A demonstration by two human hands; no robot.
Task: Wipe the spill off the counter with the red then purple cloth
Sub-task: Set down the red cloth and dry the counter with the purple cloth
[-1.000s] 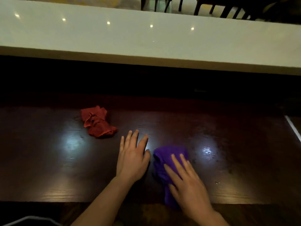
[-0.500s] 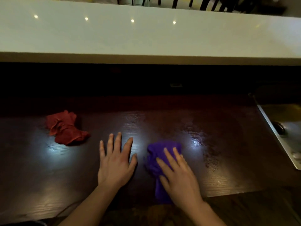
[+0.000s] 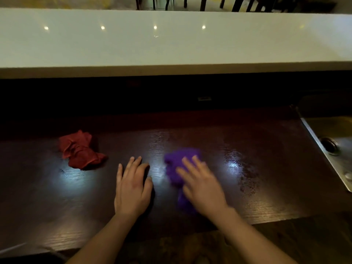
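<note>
1. On the dark wood counter (image 3: 266,197), at 6 o'clock of the frame, 2 bare hands lie palm-down side by side, not touching each other.
2. Left hand (image 3: 132,189): flat on bare wood, fingers straight and slightly spread, thumb out toward 3 o'clock. Released, grasping nothing, touching no cloth.
3. Right hand (image 3: 202,185): at 3 o'clock of the left hand, blurred. Fingers straight, pointing to about 11 o'clock, pressing down on the purple cloth (image 3: 176,162). Not curled round it, so a flat press, no grasp.
4. Purple cloth: bunched on the counter under the right hand's fingers and palm. It sticks out past the fingertips at 12 o'clock and along the hand's thumb side down to 6 o'clock. Near the left thumb, with a gap between them.
5. Red cloth (image 3: 81,152): crumpled heap on the counter at 10 o'clock of the left hand, well apart from both hands and from the purple cloth. Nothing touches it.
6. Spill (image 3: 245,174): wet speckles and streaks on the wood at 3 o'clock of the purple cloth, between that cloth and the sink (image 3: 312,134).
7. Sink: metal, at the 3 o'clock edge of the frame, with 1 round drain (image 3: 329,145) in the basin.
8. White ledge (image 3: 171,50): raised, across 12 o'clock, 4 small light spots on it. Dark chair legs (image 3: 238,3) beyond.
</note>
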